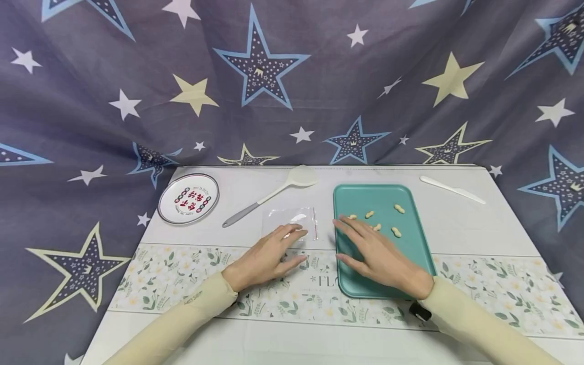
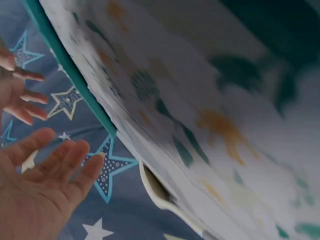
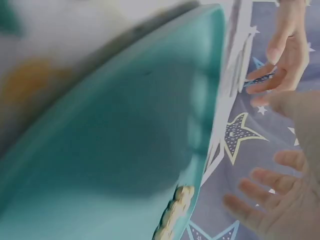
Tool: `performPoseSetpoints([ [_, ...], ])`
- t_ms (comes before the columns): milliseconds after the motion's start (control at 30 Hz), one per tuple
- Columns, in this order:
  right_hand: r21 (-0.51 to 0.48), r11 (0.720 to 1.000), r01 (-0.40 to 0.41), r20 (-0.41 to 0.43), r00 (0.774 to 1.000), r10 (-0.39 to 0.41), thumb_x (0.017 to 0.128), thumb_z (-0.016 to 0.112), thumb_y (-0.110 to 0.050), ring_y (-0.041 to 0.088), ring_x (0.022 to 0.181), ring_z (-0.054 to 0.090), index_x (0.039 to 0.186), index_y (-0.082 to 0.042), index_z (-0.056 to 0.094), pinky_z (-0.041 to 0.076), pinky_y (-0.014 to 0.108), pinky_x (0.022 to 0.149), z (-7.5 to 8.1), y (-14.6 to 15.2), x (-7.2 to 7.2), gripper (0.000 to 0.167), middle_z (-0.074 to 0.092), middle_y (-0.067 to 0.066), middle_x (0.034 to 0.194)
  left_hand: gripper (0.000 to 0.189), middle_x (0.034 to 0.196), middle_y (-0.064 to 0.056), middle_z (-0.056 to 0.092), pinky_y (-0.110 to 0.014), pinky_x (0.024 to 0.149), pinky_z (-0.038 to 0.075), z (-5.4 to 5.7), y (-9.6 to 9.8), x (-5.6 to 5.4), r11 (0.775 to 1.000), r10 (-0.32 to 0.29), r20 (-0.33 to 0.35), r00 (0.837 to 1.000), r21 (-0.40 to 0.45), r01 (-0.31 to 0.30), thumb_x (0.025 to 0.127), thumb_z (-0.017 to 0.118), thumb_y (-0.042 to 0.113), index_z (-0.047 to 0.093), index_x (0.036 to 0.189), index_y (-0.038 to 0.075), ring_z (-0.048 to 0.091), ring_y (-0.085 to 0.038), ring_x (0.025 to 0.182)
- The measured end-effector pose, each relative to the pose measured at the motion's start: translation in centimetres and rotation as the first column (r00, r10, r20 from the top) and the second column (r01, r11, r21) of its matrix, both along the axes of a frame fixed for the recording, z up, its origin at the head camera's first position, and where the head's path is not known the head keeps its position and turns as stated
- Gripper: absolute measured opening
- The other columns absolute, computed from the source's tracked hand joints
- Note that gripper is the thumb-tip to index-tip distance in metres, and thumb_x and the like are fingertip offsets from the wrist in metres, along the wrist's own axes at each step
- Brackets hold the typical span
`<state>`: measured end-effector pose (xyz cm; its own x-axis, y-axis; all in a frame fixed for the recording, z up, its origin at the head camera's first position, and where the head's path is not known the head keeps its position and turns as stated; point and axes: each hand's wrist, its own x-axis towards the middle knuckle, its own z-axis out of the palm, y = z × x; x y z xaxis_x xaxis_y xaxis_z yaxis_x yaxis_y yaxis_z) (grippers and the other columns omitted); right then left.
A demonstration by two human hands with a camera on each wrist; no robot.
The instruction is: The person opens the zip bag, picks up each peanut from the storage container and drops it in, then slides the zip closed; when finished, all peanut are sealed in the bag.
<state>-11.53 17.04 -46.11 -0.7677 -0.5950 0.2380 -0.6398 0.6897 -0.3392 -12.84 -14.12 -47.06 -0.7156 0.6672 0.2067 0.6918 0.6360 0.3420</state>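
My left hand (image 1: 269,256) hovers with loosely bent fingers by the front edge of a clear zip bag (image 1: 289,219), which lies flat and is partly covered by the fingertips. Over the left side of a teal tray (image 1: 343,281) is my right hand (image 1: 371,253), its fingers spread and relaxed. Several peanuts (image 1: 396,232) lie in the tray beyond that hand, some partly hidden by its fingers. Neither hand holds anything. The right wrist view shows a peanut (image 3: 172,212) near the tray's edge, below the open fingers (image 3: 270,192).
A white plate (image 1: 170,205) with red characters stands at the back left. A spatula (image 1: 274,195) with a grey handle lies beyond the bag. To the right of the tray lies a white knife (image 1: 451,189). A star-patterned cloth (image 1: 292,126) hangs behind the table.
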Motion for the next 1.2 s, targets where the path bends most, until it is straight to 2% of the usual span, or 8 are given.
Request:
performPoseSetpoints([
  [167, -0.115, 0.993, 0.041, 0.16, 0.987, -0.022, 0.101, 0.068, -0.038, 0.036, 0.14, 0.056, 0.162, -0.014, 0.037, 0.049, 0.055, 0.115, 0.4, -1.1, -0.9, 0.072, 0.05, 0.014, 0.159, 0.037, 0.118, -0.008, 0.069, -0.036, 0.101, 0.06, 0.3, 0.7, -0.7, 0.98, 0.084, 0.148, 0.985, 0.168, -0.109, 0.102, 0.068, 0.036, 0.069, 0.122, 0.005, 0.069, -0.023, 0.11],
  [267, -0.187, 0.979, 0.075, 0.239, 0.971, -0.029, 0.101, 0.07, -0.032, 0.035, 0.127, 0.066, 0.157, -0.01, 0.045, 0.057, 0.051, 0.105, 0.3, -2.1, -1.5, 0.065, 0.057, 0.016, 0.152, 0.03, 0.106, -0.01, 0.072, -0.034, 0.089, 0.062, 0.4, 0.9, -1.3, 0.956, 0.145, 0.184, 0.972, 0.227, -0.186, 0.1, 0.071, 0.031, 0.072, 0.112, 0.004, 0.07, -0.023, 0.097],
  [433, -0.299, 0.942, 0.15, 0.36, 0.932, -0.034, 0.1, 0.07, -0.023, 0.033, 0.112, 0.073, 0.149, -0.004, 0.052, 0.063, 0.044, 0.094, -0.1, -3.8, -2.4, 0.055, 0.066, 0.021, 0.138, 0.02, 0.091, -0.007, 0.072, -0.027, 0.074, 0.059, 0.4, 1.1, -2.5, 0.921, 0.231, 0.22, 0.948, 0.264, -0.285, 0.099, 0.071, 0.019, 0.076, 0.107, 0.002, 0.067, -0.016, 0.079],
  [600, -0.333, 0.909, 0.25, 0.461, 0.884, -0.074, 0.1, 0.069, -0.02, 0.034, 0.111, 0.073, 0.149, -0.001, 0.05, 0.062, 0.048, 0.095, -0.4, -4.9, -3.1, 0.056, 0.068, 0.021, 0.134, 0.023, 0.094, -0.01, 0.075, -0.027, 0.074, 0.059, 0.1, 1.5, -3.5, 0.9, 0.26, 0.294, 0.92, 0.272, -0.342, 0.101, 0.065, 0.013, 0.076, 0.113, -0.003, 0.068, -0.017, 0.079],
  [833, -0.318, 0.874, 0.367, 0.628, 0.772, -0.095, 0.102, 0.064, -0.022, 0.037, 0.122, 0.069, 0.157, -0.002, 0.04, 0.062, 0.045, 0.096, -0.7, -5.9, -3.9, 0.063, 0.061, 0.022, 0.144, 0.029, 0.111, -0.018, 0.075, -0.038, 0.088, 0.064, -0.2, 2.4, -4.7, 0.874, 0.283, 0.413, 0.865, 0.26, -0.41, 0.101, 0.064, 0.015, 0.073, 0.122, -0.004, 0.076, -0.026, 0.095],
  [933, -0.334, 0.85, 0.406, 0.672, 0.736, -0.088, 0.102, 0.064, -0.021, 0.04, 0.126, 0.066, 0.158, -0.001, 0.037, 0.062, 0.043, 0.097, -0.7, -6.3, -4.2, 0.066, 0.057, 0.024, 0.148, 0.033, 0.116, -0.019, 0.074, -0.039, 0.091, 0.063, -0.4, 2.7, -5.2, 0.872, 0.293, 0.433, 0.852, 0.245, -0.425, 0.1, 0.064, 0.015, 0.07, 0.127, -0.003, 0.077, -0.028, 0.098],
  [1067, -0.385, 0.801, 0.458, 0.724, 0.688, -0.046, 0.099, 0.064, -0.014, 0.044, 0.13, 0.063, 0.158, 0.004, 0.034, 0.062, 0.042, 0.099, -0.8, -7.0, -4.8, 0.069, 0.052, 0.03, 0.151, 0.037, 0.119, -0.02, 0.075, -0.04, 0.094, 0.062, -0.4, 3.0, -5.7, 0.871, 0.302, 0.449, 0.841, 0.229, -0.435, 0.098, 0.064, 0.012, 0.067, 0.131, -0.004, 0.077, -0.029, 0.1],
  [1200, -0.408, 0.732, 0.545, 0.8, 0.6, -0.002, 0.099, 0.062, -0.012, 0.044, 0.136, 0.057, 0.159, 0.004, 0.031, 0.059, 0.041, 0.104, -1.0, -7.6, -5.3, 0.07, 0.046, 0.03, 0.154, 0.04, 0.124, -0.019, 0.074, -0.04, 0.096, 0.062, -0.4, 3.3, -5.9, 0.872, 0.314, 0.473, 0.823, 0.199, -0.448, 0.097, 0.066, 0.012, 0.066, 0.134, -0.003, 0.077, -0.029, 0.102],
])
